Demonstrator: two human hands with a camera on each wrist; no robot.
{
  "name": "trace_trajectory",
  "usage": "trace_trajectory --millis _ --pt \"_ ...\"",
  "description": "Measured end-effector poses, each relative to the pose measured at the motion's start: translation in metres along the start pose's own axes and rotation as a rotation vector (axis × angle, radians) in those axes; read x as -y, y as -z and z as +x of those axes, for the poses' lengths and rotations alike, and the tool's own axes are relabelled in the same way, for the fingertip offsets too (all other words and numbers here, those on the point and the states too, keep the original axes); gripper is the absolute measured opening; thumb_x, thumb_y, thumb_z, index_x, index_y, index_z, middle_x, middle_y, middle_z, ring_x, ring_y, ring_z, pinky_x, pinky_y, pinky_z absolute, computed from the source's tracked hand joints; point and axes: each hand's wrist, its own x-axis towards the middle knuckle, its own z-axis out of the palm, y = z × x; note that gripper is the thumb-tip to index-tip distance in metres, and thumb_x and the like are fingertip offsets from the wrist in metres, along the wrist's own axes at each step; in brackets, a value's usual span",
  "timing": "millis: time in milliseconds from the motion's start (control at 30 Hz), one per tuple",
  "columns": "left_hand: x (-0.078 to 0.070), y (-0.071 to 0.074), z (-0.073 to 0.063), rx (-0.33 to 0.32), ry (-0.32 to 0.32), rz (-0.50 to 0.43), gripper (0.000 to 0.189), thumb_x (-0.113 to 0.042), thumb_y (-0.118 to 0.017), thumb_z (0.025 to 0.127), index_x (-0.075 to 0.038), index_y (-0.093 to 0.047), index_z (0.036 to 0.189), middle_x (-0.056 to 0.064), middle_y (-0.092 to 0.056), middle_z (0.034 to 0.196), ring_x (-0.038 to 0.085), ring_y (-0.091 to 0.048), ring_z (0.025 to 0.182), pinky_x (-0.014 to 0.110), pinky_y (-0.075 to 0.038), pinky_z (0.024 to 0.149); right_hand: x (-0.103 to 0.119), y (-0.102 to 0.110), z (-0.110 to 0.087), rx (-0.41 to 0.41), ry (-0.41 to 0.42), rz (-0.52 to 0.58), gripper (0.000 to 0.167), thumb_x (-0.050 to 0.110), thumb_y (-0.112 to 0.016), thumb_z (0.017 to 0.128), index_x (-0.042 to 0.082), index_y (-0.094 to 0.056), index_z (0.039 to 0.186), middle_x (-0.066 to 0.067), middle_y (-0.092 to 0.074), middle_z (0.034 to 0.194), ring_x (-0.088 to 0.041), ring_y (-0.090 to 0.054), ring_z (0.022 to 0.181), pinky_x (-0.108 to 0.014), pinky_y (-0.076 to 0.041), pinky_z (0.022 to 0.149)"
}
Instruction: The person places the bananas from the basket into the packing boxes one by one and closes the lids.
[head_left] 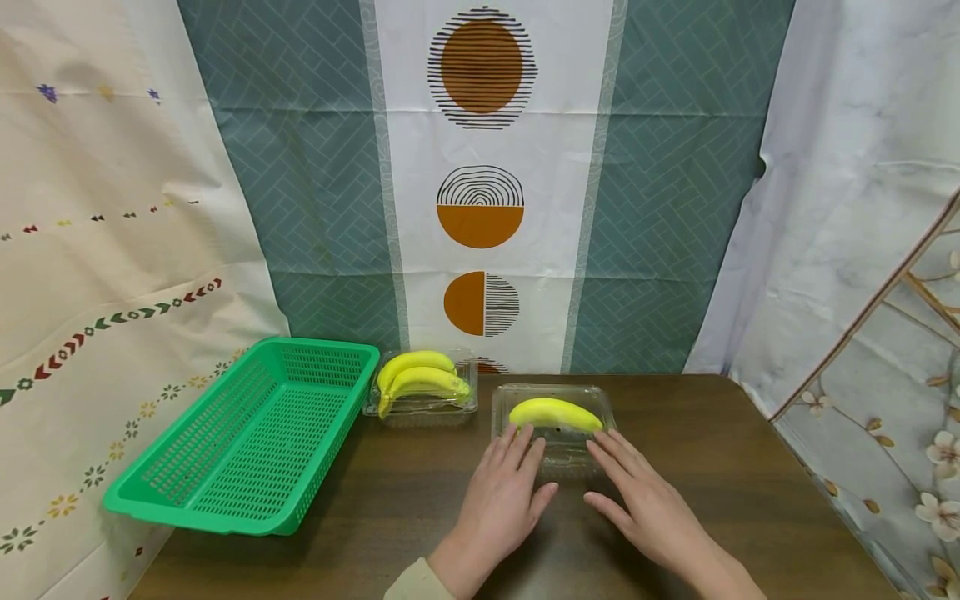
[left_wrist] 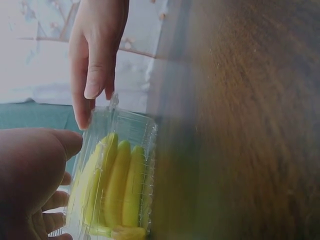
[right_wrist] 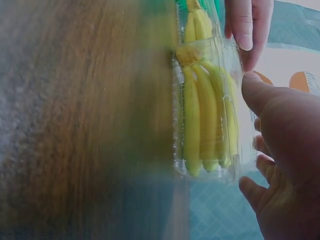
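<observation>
A clear plastic clamshell box [head_left: 525, 389] with yellow bananas [left_wrist: 119, 185] inside lies on the brown table in front of me. At its near left corner is my left hand [head_left: 504, 490], fingers extended over the edge. My right hand [head_left: 651, 504] reaches the near right corner with its fingers likewise stretched out. Both thumbs stay apart from the box in the head view. Neither hand is curled round anything. The wrist views show several bananas side by side under the box's lid, which looks closed.
Left of the box stands a second clear box [head_left: 431, 410] with bananas. A green plastic basket [head_left: 315, 492] with slotted walls sits at the table's left side. Patterned cloths [head_left: 315, 167] hang behind and at both sides of the table [head_left: 690, 433].
</observation>
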Motion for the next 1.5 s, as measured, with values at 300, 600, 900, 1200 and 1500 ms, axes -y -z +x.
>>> trace_trajectory --millis 300,600,900,1200,1500 --pt "0.005 -0.001 0.006 0.017 0.0 0.008 0.06 -0.048 -0.069 0.109 -0.007 -0.065 0.154 0.017 -0.054 0.165 0.039 -0.047 0.155 0.054 -0.044 0.122 -0.004 -0.003 0.007 0.022 -0.024 0.028 0.075 0.038 -0.081 0.103 0.008 -0.052 0.165 -0.018 -0.045 0.171 -0.04 -0.04 0.158 -0.059 -0.054 0.109" --pt "0.011 -0.004 0.013 0.029 0.002 -0.004 0.061 -0.047 -0.07 0.109 -0.007 -0.065 0.154 0.018 -0.053 0.165 0.039 -0.046 0.155 0.054 -0.043 0.123 -0.008 -0.006 0.014 0.032 -0.034 0.018 0.075 0.038 -0.081 0.103 0.008 -0.052 0.165 -0.017 -0.045 0.171 -0.039 -0.039 0.159 -0.059 -0.053 0.11" --pt "0.019 -0.007 0.019 0.057 -0.002 -0.005 0.061 -0.047 -0.068 0.11 -0.007 -0.063 0.155 0.017 -0.052 0.166 0.039 -0.044 0.157 0.054 -0.04 0.125 -0.01 -0.009 0.022 0.059 -0.06 0.044 0.074 0.042 -0.077 0.105 0.01 -0.051 0.166 -0.016 -0.042 0.173 -0.038 -0.036 0.161 -0.061 -0.053 0.109" --pt "0.026 -0.009 0.024 0.073 -0.002 -0.009 0.061 -0.047 -0.068 0.11 -0.008 -0.061 0.157 0.016 -0.052 0.167 0.038 -0.042 0.158 0.054 -0.038 0.126 -0.013 -0.011 0.029 0.068 -0.073 0.054 0.075 0.042 -0.078 0.105 0.008 -0.051 0.166 -0.018 -0.042 0.173 -0.041 -0.036 0.161 -0.062 -0.052 0.11" --pt "0.031 -0.01 0.032 0.117 0.007 -0.002 0.061 -0.047 -0.065 0.112 -0.009 -0.059 0.16 0.014 -0.049 0.169 0.036 -0.039 0.16 0.054 -0.036 0.128 -0.016 -0.013 0.036 0.062 -0.069 0.058 0.074 0.041 -0.077 0.105 0.005 -0.051 0.165 -0.019 -0.044 0.171 -0.044 -0.036 0.16 -0.065 -0.051 0.11"
